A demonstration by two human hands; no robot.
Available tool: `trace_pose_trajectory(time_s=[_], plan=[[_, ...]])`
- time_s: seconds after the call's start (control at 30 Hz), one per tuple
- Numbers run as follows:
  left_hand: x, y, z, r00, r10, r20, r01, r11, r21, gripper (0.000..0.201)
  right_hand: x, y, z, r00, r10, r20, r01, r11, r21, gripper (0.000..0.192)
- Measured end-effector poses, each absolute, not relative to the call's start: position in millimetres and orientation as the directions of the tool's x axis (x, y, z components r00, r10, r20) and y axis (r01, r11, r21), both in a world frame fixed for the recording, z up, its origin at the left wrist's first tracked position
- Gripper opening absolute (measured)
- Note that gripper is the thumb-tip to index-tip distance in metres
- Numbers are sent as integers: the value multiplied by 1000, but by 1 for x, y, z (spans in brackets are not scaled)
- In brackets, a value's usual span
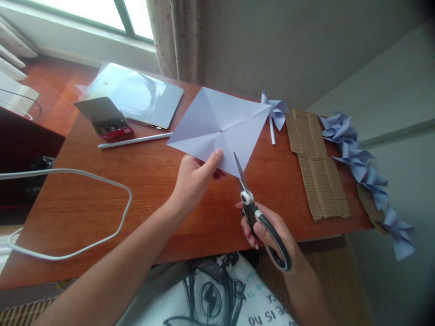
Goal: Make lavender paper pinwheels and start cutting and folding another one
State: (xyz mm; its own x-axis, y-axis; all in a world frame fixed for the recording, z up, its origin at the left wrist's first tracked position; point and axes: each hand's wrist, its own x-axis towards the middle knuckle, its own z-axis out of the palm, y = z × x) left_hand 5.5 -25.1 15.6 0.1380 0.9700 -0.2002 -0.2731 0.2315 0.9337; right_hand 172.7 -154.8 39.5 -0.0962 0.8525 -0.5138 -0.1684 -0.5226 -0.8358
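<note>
Scissors (253, 208), black-handled with steel blades, sit in your right hand (272, 235): fingers closed through the loops, blades shut or nearly so, tips touching the near corner of the pale blue creased paper square (220, 129). Your left hand (195, 179) pinches that square by its near edge, thumb on top, holding it tilted above the red-brown wooden table (142, 181). My read: you're at the start of a cut along the diagonal crease from that corner. The next move calls for opening the blades, lining them up on the fold, and keeping your thumb off the cut line, since it's just beside the blades. Around: white paper stick (134, 140), open box of pins (108, 122), glossy sheet pack (136, 95), one finished blue pinwheel (277, 111), brown corrugated cardboard strips (317, 167), a row of more blue pinwheels (363, 167) at the right edge, white cable (102, 181) well left. Nothing blocks the cut.
</note>
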Motion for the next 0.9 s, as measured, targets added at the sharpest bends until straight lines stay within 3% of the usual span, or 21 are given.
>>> trace_pose_trajectory(time_s=[0.17, 0.37, 0.9], plan=[[7, -27, 17, 158, 966, -203, -264, 239, 934, 33, 162, -158, 55, 78, 848, -524, -92, -517, -851, 39], [9, -28, 22, 183, 952, -245, -251, 286, 925, 27, 158, -161, 63, 111, 846, -522, -54, -519, -853, 34], [6, -29, 21, 277, 925, -262, -261, 335, 906, 30, 172, -160, 41, -37, 894, -447, -97, -448, -888, 42]])
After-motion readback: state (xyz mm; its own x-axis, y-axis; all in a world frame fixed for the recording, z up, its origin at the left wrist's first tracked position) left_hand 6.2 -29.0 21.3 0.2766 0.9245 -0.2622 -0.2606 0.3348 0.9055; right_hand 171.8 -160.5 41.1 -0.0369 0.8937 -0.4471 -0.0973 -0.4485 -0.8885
